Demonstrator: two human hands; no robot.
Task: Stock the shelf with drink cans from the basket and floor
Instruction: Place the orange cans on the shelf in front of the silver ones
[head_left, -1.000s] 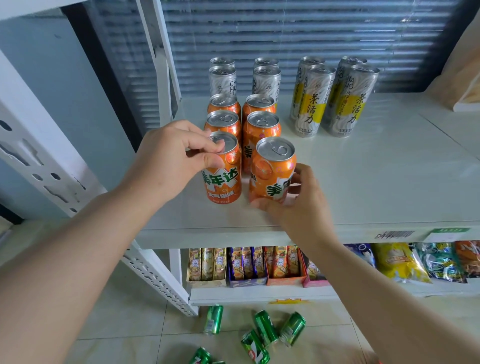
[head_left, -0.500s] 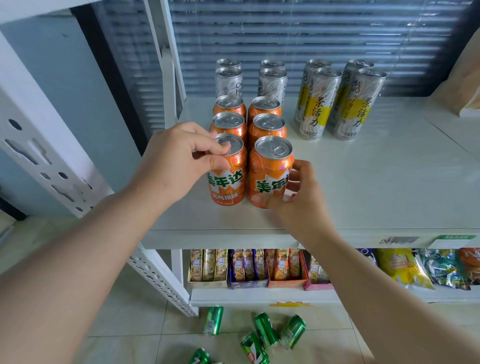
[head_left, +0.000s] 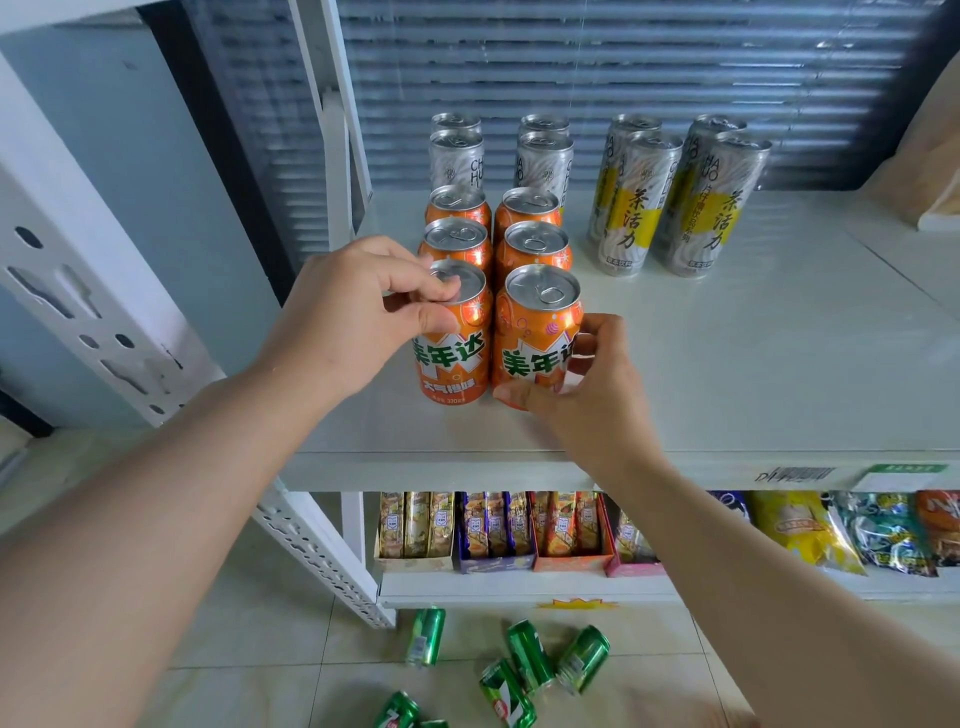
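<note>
Clasping the front orange cans (head_left: 537, 332), left hand (head_left: 348, 322) and right hand (head_left: 589, 400) curl.

Both bare forearms stretch forward and upward, angled in toward each other. The left hand (head_left: 358, 312) is turned knuckles up, its fingertips curled over the top rim of the front left orange can (head_left: 457, 358) and the thumb pressed against the can's upper side. The right hand (head_left: 587, 400) sits lower, thumb laid across the bottom of the front right orange can (head_left: 535, 332), fingers wrapped round its right side. The two hands are near each other but not touching
</note>
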